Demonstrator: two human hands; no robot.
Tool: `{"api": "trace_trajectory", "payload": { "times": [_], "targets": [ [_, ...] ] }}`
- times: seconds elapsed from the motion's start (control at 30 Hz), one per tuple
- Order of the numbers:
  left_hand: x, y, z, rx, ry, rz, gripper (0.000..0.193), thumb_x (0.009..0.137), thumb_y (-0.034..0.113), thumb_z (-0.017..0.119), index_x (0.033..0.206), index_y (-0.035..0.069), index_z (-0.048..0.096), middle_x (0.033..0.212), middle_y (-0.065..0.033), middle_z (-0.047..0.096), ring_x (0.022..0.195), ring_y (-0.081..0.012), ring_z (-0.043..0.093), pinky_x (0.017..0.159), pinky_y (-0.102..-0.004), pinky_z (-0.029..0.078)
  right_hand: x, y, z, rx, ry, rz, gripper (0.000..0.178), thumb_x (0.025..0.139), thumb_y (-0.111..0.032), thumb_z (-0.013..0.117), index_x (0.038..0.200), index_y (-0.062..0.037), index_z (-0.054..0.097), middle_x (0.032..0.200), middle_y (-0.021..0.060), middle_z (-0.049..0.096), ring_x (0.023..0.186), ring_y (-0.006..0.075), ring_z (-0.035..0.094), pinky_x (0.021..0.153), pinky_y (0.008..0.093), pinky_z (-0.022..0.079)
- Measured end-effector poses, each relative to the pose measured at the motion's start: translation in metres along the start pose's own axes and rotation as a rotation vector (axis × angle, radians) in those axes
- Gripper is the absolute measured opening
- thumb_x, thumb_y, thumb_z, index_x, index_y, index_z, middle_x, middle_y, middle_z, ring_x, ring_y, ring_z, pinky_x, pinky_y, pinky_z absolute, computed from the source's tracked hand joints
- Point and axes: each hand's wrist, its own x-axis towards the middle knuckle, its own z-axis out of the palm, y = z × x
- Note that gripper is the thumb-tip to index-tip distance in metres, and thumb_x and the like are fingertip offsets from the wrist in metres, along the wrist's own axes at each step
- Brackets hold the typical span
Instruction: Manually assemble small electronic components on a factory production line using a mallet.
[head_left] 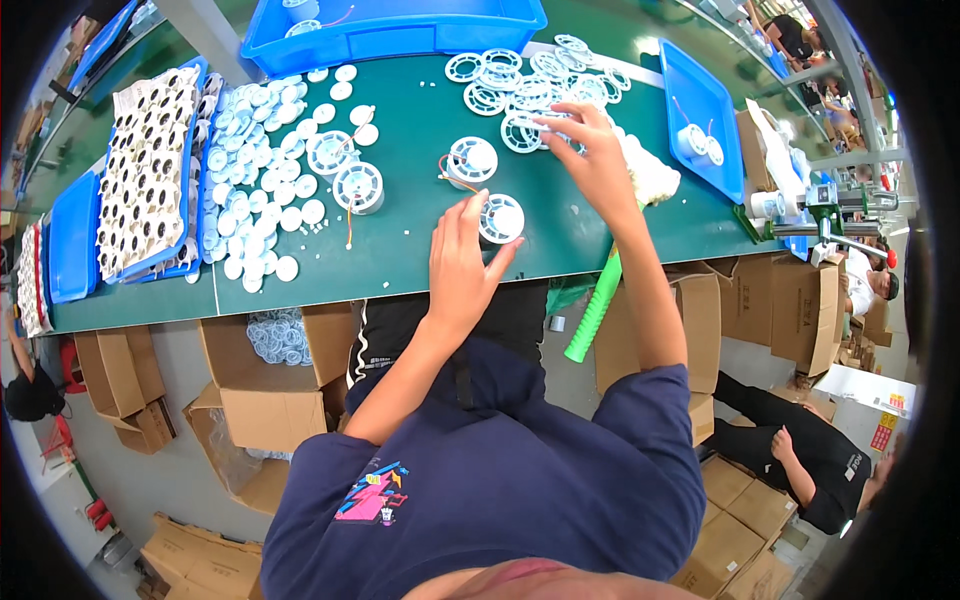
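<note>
Two bare hands work on the green table. The left hand lies curved around a white round spool, the fingers touching its left side and steadying it on the table near the front edge; the fingers are half bent, not fully closed. The right hand is stretched further away to the pile of white spoked rings and pinches one ring between the thumb and the first fingers at the near edge of that pile.

Just behind the held spool stands a second spool with thin orange wire beside it. More to the left are two other spools and many white round caps, next to a blue tray with small dark parts. A green hammer handle hangs over the front edge of the table.

I judge the step in hand as picking a ring for the spool under the left hand. The next move probably asks for bringing the ring over the spool, centred and flat, while the left hand keeps the spool from sliding.
</note>
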Motion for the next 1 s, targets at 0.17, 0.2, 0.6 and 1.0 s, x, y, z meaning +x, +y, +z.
{"api": "trace_trajectory", "payload": {
  "times": [0.17,0.2,0.6,1.0],
  "targets": [
    [0.002,-0.001,-0.008,-0.061,-0.087,0.019,0.065,0.082,0.011,0.084,0.138,0.0,0.054,0.126,-0.0205,0.062,0.115,-0.0388,0.062,0.098,-0.045,0.05,-0.038,-0.02,-0.034,0.394,-0.048,0.392,0.023,0.097,-0.012,0.07,0.118,-0.0067,0.076,0.096,0.0066,0.066,0.084,0.0153,0.06,0.074,0.0301,0.047],
    [0.005,-0.002,-0.011,-0.051,-0.098,0.036,0.064,0.081,0.009,0.084,0.137,0.0,0.055,0.126,-0.0211,0.062,0.114,-0.0384,0.063,0.097,-0.0437,0.051,-0.043,-0.016,-0.039,0.435,-0.223,0.334,0.024,0.098,-0.012,0.069,0.12,-0.0047,0.075,0.097,0.0079,0.065,0.084,0.0171,0.06,0.074,0.0322,0.048],
    [-0.003,0.0,-0.004,-0.078,-0.055,-0.018,0.083,0.08,0.02,0.089,0.148,0.001,0.044,0.132,-0.0203,0.053,0.118,-0.0378,0.057,0.1,-0.0457,0.047,-0.075,-0.047,0.014,-0.301,-0.198,0.225,0.058,0.082,-0.029,0.083,0.129,-0.001,0.064,0.122,0.0156,0.059,0.111,0.0344,0.059,0.09,0.0441,0.054],
    [0.0,-0.002,-0.012,-0.144,-0.058,-0.065,0.062,0.084,0.017,0.084,0.136,0.001,0.056,0.126,-0.0175,0.061,0.116,-0.033,0.062,0.098,-0.0406,0.05,-0.07,-0.043,-0.008,0.241,-0.226,0.506,0.059,0.077,-0.023,0.089,0.124,-0.0026,0.061,0.115,0.0123,0.054,0.108,0.0254,0.057,0.091,0.036,0.05]
  ]
}}
